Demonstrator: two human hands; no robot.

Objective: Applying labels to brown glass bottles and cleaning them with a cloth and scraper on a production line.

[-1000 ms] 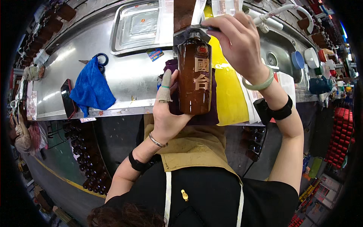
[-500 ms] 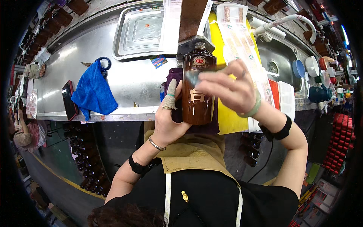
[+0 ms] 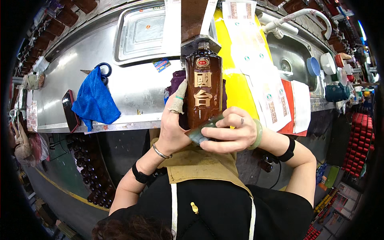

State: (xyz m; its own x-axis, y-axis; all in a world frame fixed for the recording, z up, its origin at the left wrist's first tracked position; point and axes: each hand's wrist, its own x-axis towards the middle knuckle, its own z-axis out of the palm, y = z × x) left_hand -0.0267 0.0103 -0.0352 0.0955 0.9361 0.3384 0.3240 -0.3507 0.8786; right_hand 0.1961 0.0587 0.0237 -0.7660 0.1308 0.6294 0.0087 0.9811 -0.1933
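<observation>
A brown glass bottle (image 3: 203, 89) with gold characters and a small red emblem lies on the bench edge, its neck pointing away from me. My left hand (image 3: 171, 129) holds its left side near the base, a knitted cover on one finger. In my right hand (image 3: 232, 132) is a flat, greenish, translucent scraper-like piece (image 3: 196, 135), pinched between the fingers. It lies across the bottle's lower end, close to my left hand. A dark purple cloth (image 3: 177, 81) shows under the bottle, which points toward a metal-edged brown block (image 3: 197, 24).
Left on the steel bench are a blue cloth (image 3: 95, 104), scissors (image 3: 105, 69), a phone (image 3: 70, 110) and a metal tray (image 3: 120, 48). To the right, printed label sheets (image 3: 256, 60) cover a yellow mat (image 3: 236, 90), beside a sink (image 3: 294, 52) with a faucet (image 3: 296, 17).
My right hand has moved down from the bottle's upper front to its base with the scraper-like piece, uncovering the gold characters. The left hand keeps hold of the bottle.
</observation>
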